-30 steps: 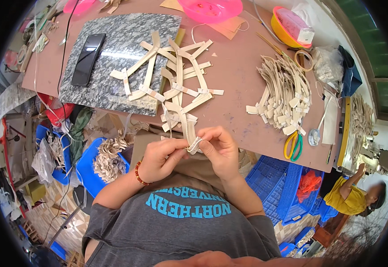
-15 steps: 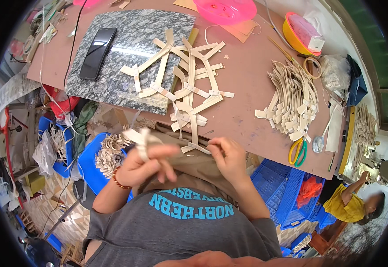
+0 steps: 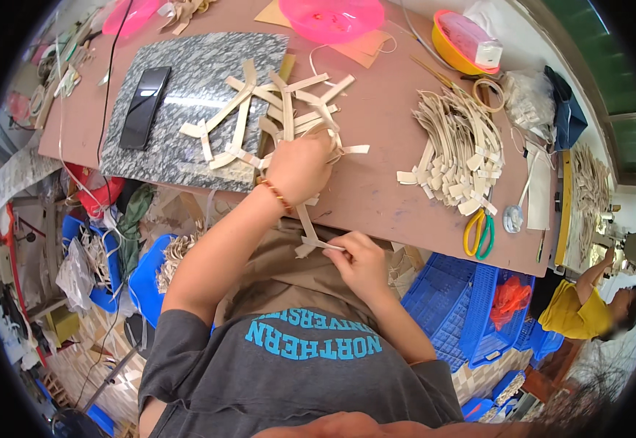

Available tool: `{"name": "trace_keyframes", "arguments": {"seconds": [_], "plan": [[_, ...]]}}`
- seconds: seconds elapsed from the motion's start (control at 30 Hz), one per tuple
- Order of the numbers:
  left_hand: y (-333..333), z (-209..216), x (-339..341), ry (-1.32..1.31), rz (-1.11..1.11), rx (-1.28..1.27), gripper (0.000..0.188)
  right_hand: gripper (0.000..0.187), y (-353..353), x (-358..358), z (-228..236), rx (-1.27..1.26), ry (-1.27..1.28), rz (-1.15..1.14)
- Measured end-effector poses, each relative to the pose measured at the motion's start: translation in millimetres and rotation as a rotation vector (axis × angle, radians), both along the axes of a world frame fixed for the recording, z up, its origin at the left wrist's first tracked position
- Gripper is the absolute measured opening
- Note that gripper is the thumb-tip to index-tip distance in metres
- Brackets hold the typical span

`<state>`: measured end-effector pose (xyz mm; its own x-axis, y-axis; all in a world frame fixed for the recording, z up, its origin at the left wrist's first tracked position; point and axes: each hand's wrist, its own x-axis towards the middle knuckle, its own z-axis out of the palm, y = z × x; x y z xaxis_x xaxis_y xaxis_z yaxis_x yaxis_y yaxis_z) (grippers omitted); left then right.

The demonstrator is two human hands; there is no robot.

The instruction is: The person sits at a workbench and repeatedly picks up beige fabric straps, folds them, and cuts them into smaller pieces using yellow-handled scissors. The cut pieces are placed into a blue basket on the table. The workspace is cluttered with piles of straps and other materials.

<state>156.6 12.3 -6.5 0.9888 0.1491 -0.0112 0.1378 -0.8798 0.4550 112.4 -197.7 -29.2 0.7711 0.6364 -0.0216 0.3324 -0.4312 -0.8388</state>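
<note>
The right hand (image 3: pixel 360 264) pinches a branched cream strap (image 3: pixel 306 221) between the hands, its joint apparently made; the left hand (image 3: pixel 299 169), grip hidden, covers joined straps (image 3: pixel 240 128). Rightward on the counter (image 3: pixel 376 193), a strap bundle (image 3: pixel 453 150) looks sorted.

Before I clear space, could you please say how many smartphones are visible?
1: a black smartphone lies on the speckled grey slab, left of the cream fabric straps.

brown worktable (image 3: pixel 383 179) | pale wall (image 3: pixel 542 55) | green-paned window (image 3: pixel 601 84) right | tiled floor (image 3: pixel 70 365) below
</note>
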Motion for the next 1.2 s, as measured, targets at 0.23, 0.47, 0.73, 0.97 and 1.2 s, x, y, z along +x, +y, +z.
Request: {"name": "trace_keyframes", "arguments": {"seconds": [0.23,0.47,0.73,0.97,1.2], "plan": [[32,48,-49,-0.088,0.087,-1.291,0.013,0.009,-15,33,11,0.761,0.473,-0.246],[18,34,-83,-0.11,0.075,-1.71,0.01,0.009,-5,45,12,1.062,0.772,-0.091],[-17,24,-108,0.125,0.108,-1.474,0.012,0.012,4,37,42,0.413,0.51,0.201],[-14,22,-108,0.179,0.181,-1.53,0.013,0.009,15,30,29,0.555,0.958,0.011],[-11,20,-110,0.271,0.097,-1.652,0.01,0.008,13,40,25,0.488,0.969,0.275]]}}
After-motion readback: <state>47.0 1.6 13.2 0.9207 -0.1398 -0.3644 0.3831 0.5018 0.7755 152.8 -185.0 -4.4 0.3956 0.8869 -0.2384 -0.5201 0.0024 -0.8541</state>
